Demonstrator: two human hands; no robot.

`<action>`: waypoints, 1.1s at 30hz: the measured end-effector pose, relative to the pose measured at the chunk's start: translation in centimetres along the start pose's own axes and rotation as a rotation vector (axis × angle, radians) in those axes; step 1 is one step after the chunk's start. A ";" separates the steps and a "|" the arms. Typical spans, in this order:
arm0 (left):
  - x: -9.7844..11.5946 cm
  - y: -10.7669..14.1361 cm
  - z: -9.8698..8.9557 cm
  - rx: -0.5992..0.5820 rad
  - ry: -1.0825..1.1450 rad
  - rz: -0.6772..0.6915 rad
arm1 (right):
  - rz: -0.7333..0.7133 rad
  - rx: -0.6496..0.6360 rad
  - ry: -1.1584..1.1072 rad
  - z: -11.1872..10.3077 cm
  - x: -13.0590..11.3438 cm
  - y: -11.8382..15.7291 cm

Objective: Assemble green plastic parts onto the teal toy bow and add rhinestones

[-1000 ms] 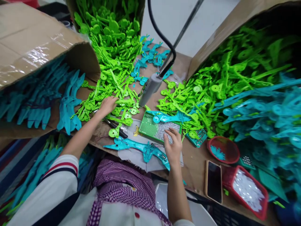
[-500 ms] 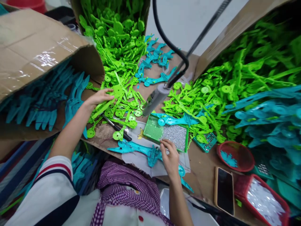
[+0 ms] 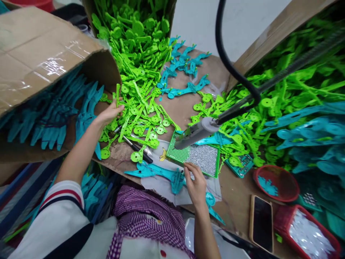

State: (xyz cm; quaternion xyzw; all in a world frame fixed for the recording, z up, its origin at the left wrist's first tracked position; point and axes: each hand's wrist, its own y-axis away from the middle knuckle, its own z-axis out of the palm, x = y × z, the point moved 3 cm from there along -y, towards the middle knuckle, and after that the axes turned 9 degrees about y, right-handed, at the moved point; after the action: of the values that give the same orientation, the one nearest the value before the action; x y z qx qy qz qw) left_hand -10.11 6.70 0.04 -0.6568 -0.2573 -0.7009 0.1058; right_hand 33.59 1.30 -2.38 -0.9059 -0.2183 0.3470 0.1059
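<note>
My left hand (image 3: pixel 107 114) grips a long green plastic piece (image 3: pixel 118 94) and holds it upright above the pile of green plastic parts (image 3: pixel 140 108). My right hand (image 3: pixel 196 183) rests on the teal plastic part (image 3: pixel 159 172) lying on a grey cloth at the table's front edge, fingers close to the green tray of small silver screws (image 3: pixel 202 156). A grey hanging screwdriver (image 3: pixel 198 131) on a black hose swings just above that tray.
An open cardboard box of teal parts (image 3: pixel 48 108) lies at the left, more boxes of green parts (image 3: pixel 283 72) at the back and right. A phone (image 3: pixel 261 223), a red bowl (image 3: pixel 276 183), a red tray of white bits (image 3: pixel 309 233) and a black pen (image 3: pixel 137 147) lie on the table.
My left hand lifted a green piece out of the pile and raised it upright. My right hand drew back from the screw tray to the teal part. The hanging screwdriver swung right.
</note>
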 end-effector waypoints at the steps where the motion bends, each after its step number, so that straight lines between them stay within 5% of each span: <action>1: 0.4 0.3 -0.4 -0.039 0.067 -0.007 | -0.006 -0.005 -0.003 0.0 0.0 0.0; 8: 2.4 1.3 -1.3 -0.220 0.221 -0.003 | -0.029 -0.029 -0.038 0.8 -0.9 -0.6; 19: -0.6 1.3 0.8 -0.280 0.236 -0.079 | 0.013 -0.007 -0.141 -0.2 -2.8 -3.0; 22: -2.6 0.6 2.6 -0.142 -0.032 0.003 | 0.038 0.077 -0.238 -0.1 -5.6 -5.4; 26: -3.5 -0.1 3.3 0.187 -0.455 0.377 | -0.024 0.081 -0.315 0.8 -8.8 -7.4; 29: -3.6 -0.1 2.9 0.242 -0.613 0.554 | -0.023 -0.018 -0.325 1.3 -8.0 -6.5; 33: -3.2 -0.1 3.0 0.218 -0.757 0.566 | 0.107 -0.073 -0.326 1.2 -4.4 -4.1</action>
State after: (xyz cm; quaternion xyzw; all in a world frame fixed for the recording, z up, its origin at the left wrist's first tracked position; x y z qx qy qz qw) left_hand -7.20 7.66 -3.07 -0.8950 -0.1609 -0.3254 0.2592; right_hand 28.49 2.94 0.70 -0.8511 -0.1966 0.4865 0.0177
